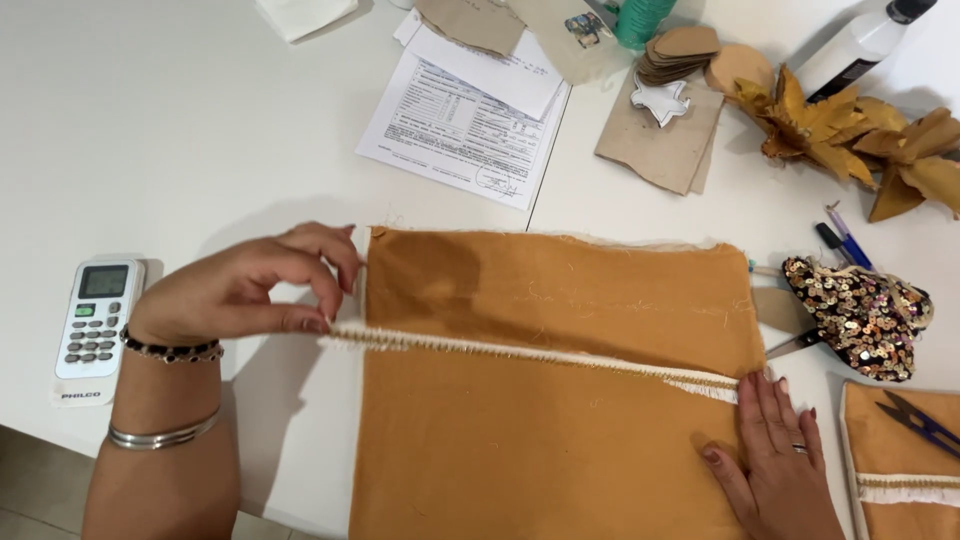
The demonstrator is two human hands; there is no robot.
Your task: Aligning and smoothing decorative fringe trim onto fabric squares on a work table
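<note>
While the left hand (255, 290) is pinching one end of the fringe trim (530, 355) between closed fingertips at the cloth's left edge, the right hand (775, 450) is lying flat, fingers together, pressing the trim's other end near the right edge. Trim is stretching taut across the mustard cloth (540, 440), which is lying flat on the white table (180, 120). Left of the wrist: remote (97, 315). Right of the cloth: sequin heart (860, 315), scissors (790, 345) partly under it, pens (845, 240), second cloth piece (900, 450) bearing snips (920, 420). Farther back: papers (465, 115), cardboard cutouts (675, 120), dried leaves (850, 135), bottle (860, 40).
</note>
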